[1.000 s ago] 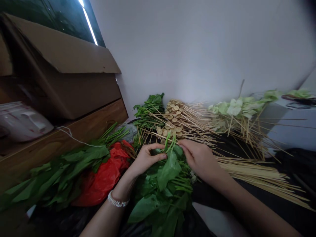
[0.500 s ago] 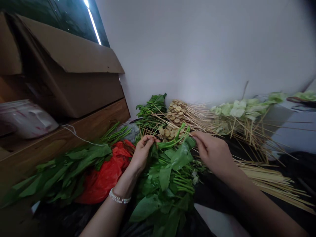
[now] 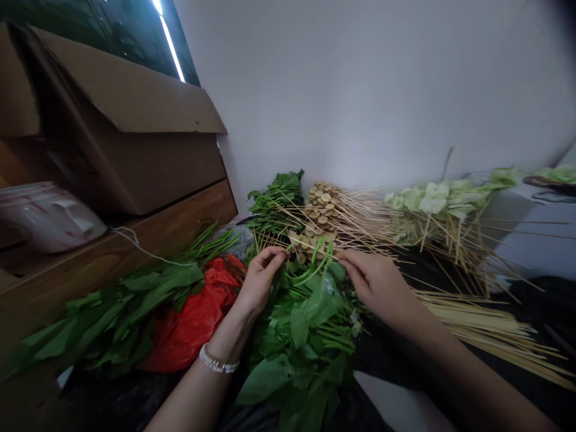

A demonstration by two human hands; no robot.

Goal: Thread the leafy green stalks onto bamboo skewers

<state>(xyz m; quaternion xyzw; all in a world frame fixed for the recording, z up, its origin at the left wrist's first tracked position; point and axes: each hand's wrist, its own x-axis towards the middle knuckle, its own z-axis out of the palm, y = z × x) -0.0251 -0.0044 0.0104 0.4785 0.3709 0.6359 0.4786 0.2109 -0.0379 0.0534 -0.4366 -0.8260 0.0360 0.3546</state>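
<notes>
Above a pile of leafy greens [image 3: 306, 336], my left hand [image 3: 261, 279] pinches the end of a leafy green stem [image 3: 310, 273] between thumb and fingertips. The stem bends in a loop between my two hands. My right hand [image 3: 378, 285] is closed on a thin bamboo skewer [image 3: 317, 248], whose point runs left towards my left fingertips. Whether the skewer passes through the stem I cannot tell. Just behind my hands lie skewers of round, pale slices [image 3: 321, 207], with skewered greens [image 3: 279, 201] beside them.
Loose bamboo skewers [image 3: 490, 336] lie at the right, with skewered pale green leaves [image 3: 434, 198] beyond. On the left are more greens [image 3: 121, 306] against a red plastic bag [image 3: 193, 324]. A cardboard box [image 3: 148, 162] and a white jug [image 3: 54, 216] stand on a wooden surface.
My right hand has shifted a little left and down, closer to my left hand. The skewer now shows between the hands, and the stem is bent into a loop.
</notes>
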